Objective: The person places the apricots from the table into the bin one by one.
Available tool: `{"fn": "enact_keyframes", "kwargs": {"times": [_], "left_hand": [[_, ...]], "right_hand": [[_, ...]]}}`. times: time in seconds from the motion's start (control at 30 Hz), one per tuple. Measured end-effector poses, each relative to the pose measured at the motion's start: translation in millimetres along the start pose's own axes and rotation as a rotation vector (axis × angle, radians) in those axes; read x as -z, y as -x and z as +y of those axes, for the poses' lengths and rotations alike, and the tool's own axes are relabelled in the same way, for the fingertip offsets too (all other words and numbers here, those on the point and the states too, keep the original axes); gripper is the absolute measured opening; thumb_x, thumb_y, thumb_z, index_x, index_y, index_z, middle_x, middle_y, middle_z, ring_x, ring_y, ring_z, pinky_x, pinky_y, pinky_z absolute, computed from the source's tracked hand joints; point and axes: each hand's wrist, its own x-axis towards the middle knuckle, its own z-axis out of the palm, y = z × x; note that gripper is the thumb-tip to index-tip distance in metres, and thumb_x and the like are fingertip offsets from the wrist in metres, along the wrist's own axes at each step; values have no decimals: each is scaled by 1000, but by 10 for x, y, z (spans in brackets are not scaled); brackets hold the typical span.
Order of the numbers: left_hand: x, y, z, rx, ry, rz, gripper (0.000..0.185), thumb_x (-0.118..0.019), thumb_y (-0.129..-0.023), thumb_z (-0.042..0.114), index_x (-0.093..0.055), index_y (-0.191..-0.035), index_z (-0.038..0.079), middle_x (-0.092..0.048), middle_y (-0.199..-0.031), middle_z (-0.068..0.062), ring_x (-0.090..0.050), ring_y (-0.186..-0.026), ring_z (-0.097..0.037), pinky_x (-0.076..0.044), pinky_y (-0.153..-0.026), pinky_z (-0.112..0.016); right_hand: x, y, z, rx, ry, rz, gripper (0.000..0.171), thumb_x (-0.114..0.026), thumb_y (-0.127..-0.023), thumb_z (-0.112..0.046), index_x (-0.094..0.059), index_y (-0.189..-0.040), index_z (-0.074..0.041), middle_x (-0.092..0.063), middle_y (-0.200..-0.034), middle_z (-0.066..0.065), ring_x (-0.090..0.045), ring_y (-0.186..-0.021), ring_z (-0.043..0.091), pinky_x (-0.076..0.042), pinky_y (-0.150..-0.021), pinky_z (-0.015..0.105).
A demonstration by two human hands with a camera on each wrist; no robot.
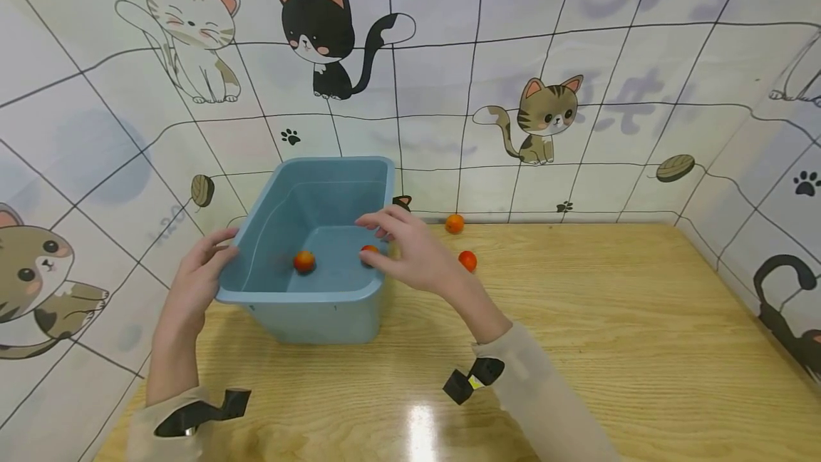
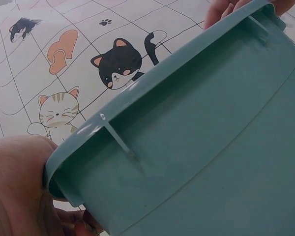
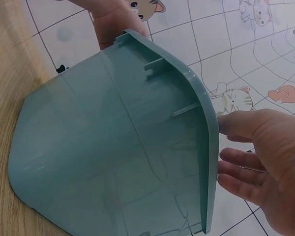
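Blue bin [image 1: 314, 319]: left hand [image 1: 192, 276] grips its left rim.
Right hand [image 1: 410, 248]: over bin's right rim, thumb and fingers apart; contact with right ball [image 1: 368, 249] can't be told.
Inside bin: right ball, left ball [image 1: 304, 262].
Right of bin: far ball [image 1: 455, 224], near ball [image 1: 467, 261].
Step, judged: tending right ball, bin steadied.
Next move: calls for clearing bin's rim.
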Motion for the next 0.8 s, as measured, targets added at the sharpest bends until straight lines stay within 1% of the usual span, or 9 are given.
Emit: {"fn": "enact_keyframes", "kwargs": {"times": [0.1, 0.37, 0.6, 0.67, 0.8], "left_hand": [[0, 0, -3, -2, -2, 0, 51, -42, -109, 35, -41, -151, 7, -52, -134, -17, -58, -101, -8, -50, -78, -20], [1, -5, -17, 3, -3, -5, 49, -42, -109, 34, -41, -151, 8, -53, -132, -15, -57, -101, -6, -49, -78, -20], [2, 0, -6, -3, -5, -4, 50, -41, -109, 34, -41, -152, 7, -53, -132, -16, -58, -100, -6, -50, -78, -19], [3, -1, -7, -1, -7, -4, 51, -41, -109, 35, -41, -152, 7, -52, -132, -16, -58, -100, -5, -49, -78, -19], [9, -7, -20, 2, -14, -7, 51, -41, -109, 35, -40, -152, 7, -52, -133, -17, -58, -100, -5, -49, -79, -20]], "right_hand": [[11, 22, 10, -17, 8, 2, 38, -76, -93, -15, -65, -128, -6, -60, -115, 7, -62, -98, 19, -51, -89, 27], [46, 64, 31, -26, 18, 5, 39, -76, -92, -11, -64, -129, -6, -61, -117, 6, -63, -99, 19, -51, -88, 26], [83, 103, 75, -29, 7, 25, 39, -76, -92, -12, -64, -128, -5, -61, -115, 9, -62, -99, 21, -53, -89, 35], [93, 120, 101, -37, 10, 31, 39, -77, -92, -13, -65, -128, -5, -61, -113, 10, -61, -98, 20, -54, -88, 34], [116, 158, 146, -58, 23, 40, 41, -77, -91, -15, -65, -129, -4, -62, -112, 7, -60, -99, 18, -53, -86, 30]]}}
